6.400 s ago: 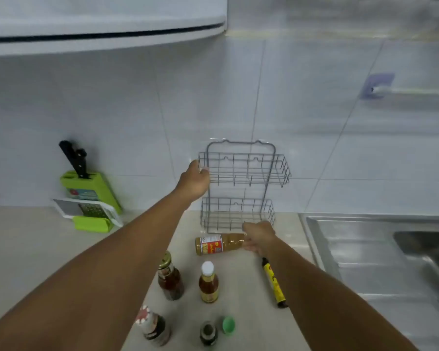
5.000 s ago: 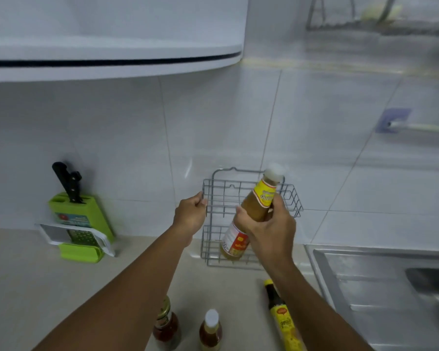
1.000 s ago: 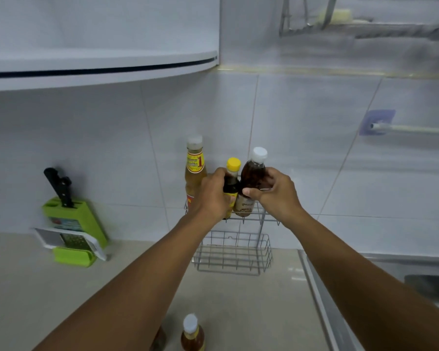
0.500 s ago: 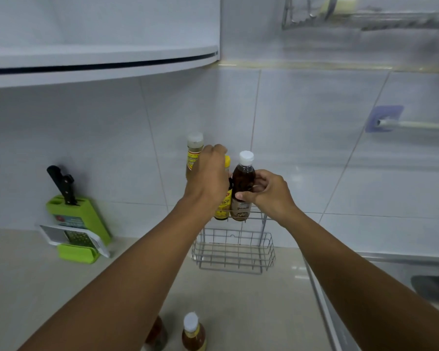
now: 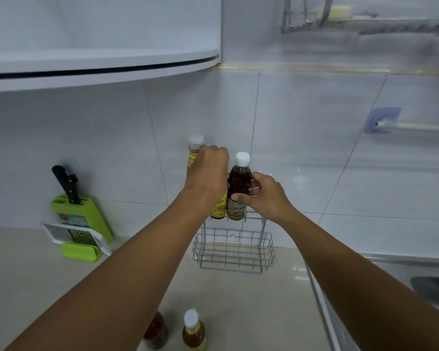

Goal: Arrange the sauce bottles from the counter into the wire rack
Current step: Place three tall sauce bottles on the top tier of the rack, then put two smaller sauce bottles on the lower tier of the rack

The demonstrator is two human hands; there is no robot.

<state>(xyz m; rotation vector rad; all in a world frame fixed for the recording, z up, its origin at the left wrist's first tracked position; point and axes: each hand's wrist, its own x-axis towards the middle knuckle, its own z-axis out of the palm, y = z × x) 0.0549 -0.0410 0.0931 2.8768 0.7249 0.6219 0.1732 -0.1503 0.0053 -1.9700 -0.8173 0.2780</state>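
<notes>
Here, right hand [image 5: 262,196] gripping dark bottle [image 5: 238,184]; wire rack [image 5: 235,252]

A green knife block [image 5: 83,216] is stood at the back edge of the counter [image 5: 23,279], against the tiled wall [image 5: 302,148], a black-handled knife [image 5: 66,184] lodged in it; a white-framed grater [image 5: 74,236] is leaned before it; a steel sink [image 5: 403,279] is set at the counter's right end; a towel rail [image 5: 416,127] is fixed to the wall.

single head cam, wide-angle, looking forward and slightly down along both forearms at the tiled wall [image 5: 302,153]; wire rack [image 5: 235,252] sits mid-frame at arm's reach, cabinet underside [image 5: 99,72] top left, sink edge [image 5: 365,269] lower right; no second view
</notes>
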